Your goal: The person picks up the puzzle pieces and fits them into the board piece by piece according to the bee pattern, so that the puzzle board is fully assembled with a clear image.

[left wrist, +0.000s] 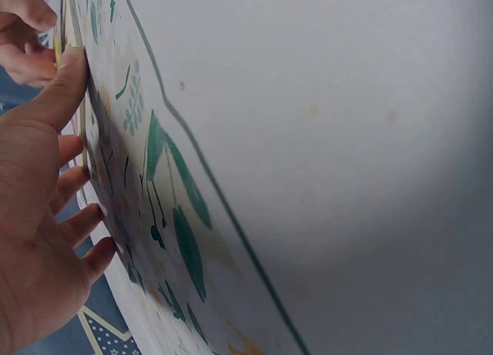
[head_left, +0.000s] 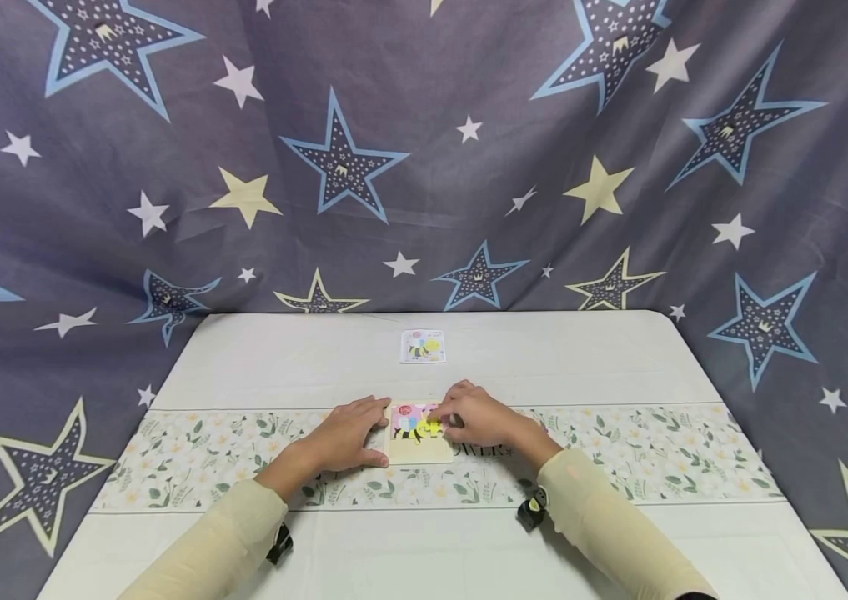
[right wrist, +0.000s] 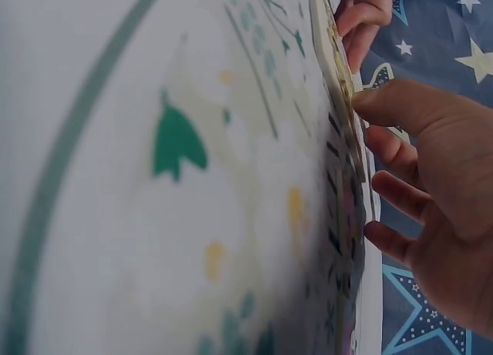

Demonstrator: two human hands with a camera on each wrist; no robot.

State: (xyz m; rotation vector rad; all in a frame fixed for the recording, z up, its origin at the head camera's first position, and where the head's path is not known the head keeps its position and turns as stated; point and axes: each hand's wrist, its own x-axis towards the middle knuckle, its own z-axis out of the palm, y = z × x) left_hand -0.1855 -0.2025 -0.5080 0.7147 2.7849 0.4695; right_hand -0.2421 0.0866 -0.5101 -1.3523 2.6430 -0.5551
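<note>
Cream sleeves (head_left: 607, 521) extend from the near side over the white surface (head_left: 393, 554). Left grip (head_left: 348, 433): fingers relaxed and slightly spread at the left side of the picture board (head_left: 419, 455), thumb touching its edge. Board position: flat on the floral band (head_left: 198, 462), between both grips. Right grip (head_left: 485, 418): fingers bent, tips at the yellow bee figure (head_left: 431, 427); whether they pinch it cannot be determined. Beyond the board lies a similar picture card (head_left: 424, 347). Star-patterned fabric (head_left: 424, 208) hangs behind.

Pale bee-picture board (head_left: 421, 452), flat
</note>
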